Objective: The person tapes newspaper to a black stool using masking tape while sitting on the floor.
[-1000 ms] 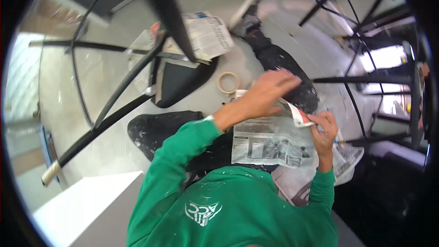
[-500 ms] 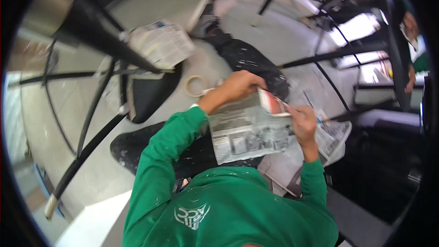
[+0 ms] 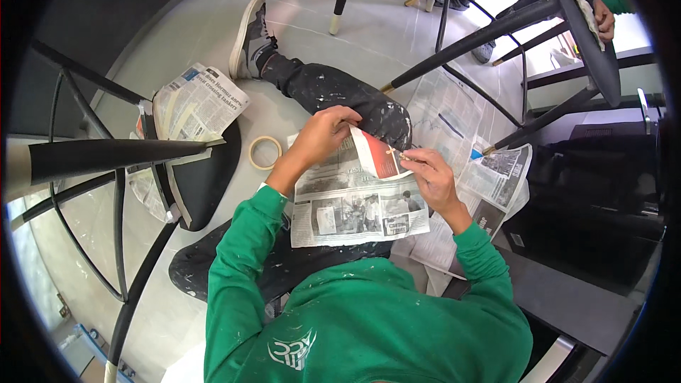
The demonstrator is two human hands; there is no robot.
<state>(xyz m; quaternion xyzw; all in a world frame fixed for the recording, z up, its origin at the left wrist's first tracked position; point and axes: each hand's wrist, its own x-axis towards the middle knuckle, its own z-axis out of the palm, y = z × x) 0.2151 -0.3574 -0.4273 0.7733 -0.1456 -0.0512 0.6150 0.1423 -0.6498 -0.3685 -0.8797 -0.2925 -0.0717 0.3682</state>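
A printed newspaper sheet [image 3: 333, 198] lies across my lap, its far edge folded over into a flap [image 3: 376, 154] with a red and white underside. My left hand [image 3: 325, 137] pinches the sheet at the upper left of the flap. At the flap's right end, the fingertips of my right hand [image 3: 431, 179] are pressed together on the paper's edge. A roll of masking tape [image 3: 264, 152] rests flat on the floor, left of my left hand.
On the left, an overturned black stool [image 3: 220, 177] has newspaper [image 3: 202, 103] taped round it. More newspaper [image 3: 489, 177] covers the floor at right, beside a shiny black panel [image 3: 589, 220]. At the far right, another person's hands [image 3: 603, 23] touch a second stool [image 3: 592, 42].
My view has shifted, so the stools and tape sit differently in it. Both hands still hold the newspaper, and the red flap is turned more toward me.
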